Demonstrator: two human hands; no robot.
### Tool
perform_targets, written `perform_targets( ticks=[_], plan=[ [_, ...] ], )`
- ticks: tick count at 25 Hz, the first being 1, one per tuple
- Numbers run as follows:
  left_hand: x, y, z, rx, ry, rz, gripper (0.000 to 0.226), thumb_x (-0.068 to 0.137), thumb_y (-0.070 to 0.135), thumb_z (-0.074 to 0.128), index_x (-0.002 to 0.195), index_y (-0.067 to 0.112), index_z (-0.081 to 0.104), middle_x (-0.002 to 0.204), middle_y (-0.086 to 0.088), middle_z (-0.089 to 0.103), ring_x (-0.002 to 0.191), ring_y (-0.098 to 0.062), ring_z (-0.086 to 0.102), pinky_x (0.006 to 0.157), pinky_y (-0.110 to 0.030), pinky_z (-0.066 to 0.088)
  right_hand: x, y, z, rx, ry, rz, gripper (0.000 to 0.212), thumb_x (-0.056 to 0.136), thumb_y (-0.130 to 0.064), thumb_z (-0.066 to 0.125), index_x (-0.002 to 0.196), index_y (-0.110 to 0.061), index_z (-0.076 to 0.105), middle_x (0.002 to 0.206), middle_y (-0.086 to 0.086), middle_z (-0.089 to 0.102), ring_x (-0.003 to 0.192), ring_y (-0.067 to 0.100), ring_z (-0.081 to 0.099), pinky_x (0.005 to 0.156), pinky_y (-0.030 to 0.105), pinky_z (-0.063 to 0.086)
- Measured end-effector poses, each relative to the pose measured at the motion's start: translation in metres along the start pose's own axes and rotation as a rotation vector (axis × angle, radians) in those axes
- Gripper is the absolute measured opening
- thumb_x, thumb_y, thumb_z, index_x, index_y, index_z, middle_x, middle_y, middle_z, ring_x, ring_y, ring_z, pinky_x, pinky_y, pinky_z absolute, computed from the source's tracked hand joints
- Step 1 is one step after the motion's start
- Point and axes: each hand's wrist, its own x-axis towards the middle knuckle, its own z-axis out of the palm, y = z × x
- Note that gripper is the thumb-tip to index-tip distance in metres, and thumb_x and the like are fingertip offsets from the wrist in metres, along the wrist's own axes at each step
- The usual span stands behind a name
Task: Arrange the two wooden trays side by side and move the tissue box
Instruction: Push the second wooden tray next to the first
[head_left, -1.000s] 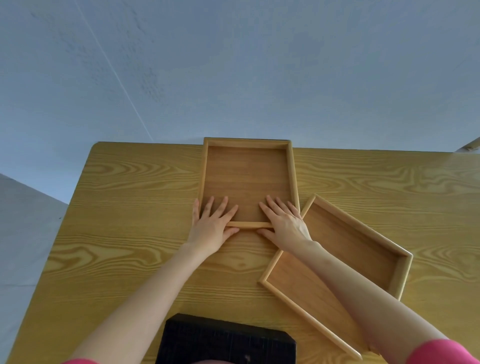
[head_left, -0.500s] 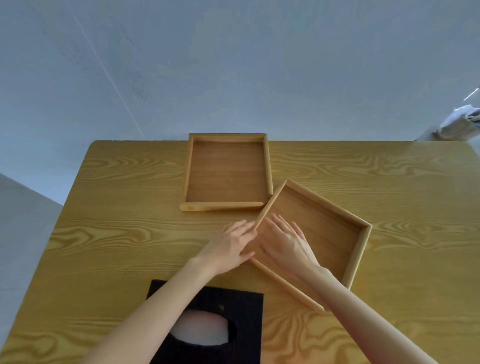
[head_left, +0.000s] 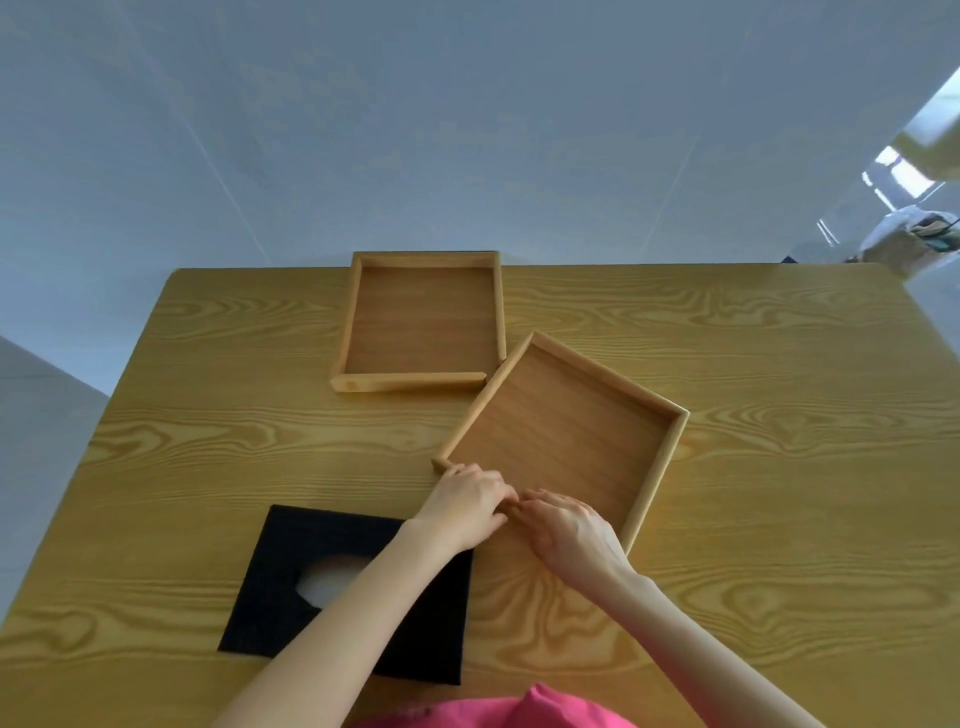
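On the yellow wood-grain table (head_left: 753, 519) lay two shallow wooden trays and a black tissue box. At the far edge, the first tray (head_left: 423, 319) sat square to the table, its far rim level with the table's back edge. Just right of it and nearer the person, the second tray (head_left: 566, 441) lay turned at an angle, its far left corner touching or almost touching the first tray's near right corner; which of the two could not be told.

Both hands met at the angled tray's near rim. The left hand (head_left: 467, 506) had its fingers curled together over the rim close to the near left corner, and the right hand (head_left: 569, 530) had its fingers bent and close together on the same rim just beside it. Their fingertips nearly touched each other.

Near the left forearm sat the black tissue box (head_left: 291, 587), flat on the table toward the person, with white tissue (head_left: 324, 579) showing through the opening in its top. That forearm crossed over the box's right part. A pink garment (head_left: 498, 709) showed at the bottom edge.
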Motion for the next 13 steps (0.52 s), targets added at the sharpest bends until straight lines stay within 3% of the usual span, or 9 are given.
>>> perform_targets(
  ticks=[6,13],
  plan=[
    [0.004,0.016,0.011,0.033,0.049,-0.066,0.034,0.091,0.015,0.044,0.122,0.022,0.055,0.127,-0.001,0.056,0.12,-0.023,0.044,0.108,-0.039,0.023,-0.01,0.014,-0.003,0.015,0.038,-0.04,0.031,0.095,-0.027,0.04,0.122,-0.027,0.054,0.132,-0.01,0.056,0.131,0.01,0.04,0.099,0.03,0.042],
    [0.015,0.037,0.026,-0.088,0.086,-0.005,0.045,0.09,0.015,0.044,0.134,0.027,0.04,0.137,0.003,0.048,0.128,-0.018,0.038,0.112,-0.037,0.017,-0.022,0.051,-0.014,-0.043,0.186,-0.016,0.027,0.094,-0.021,0.045,0.117,-0.024,0.059,0.124,-0.008,0.062,0.121,0.011,0.052,0.096,0.028,0.042]
  ],
)
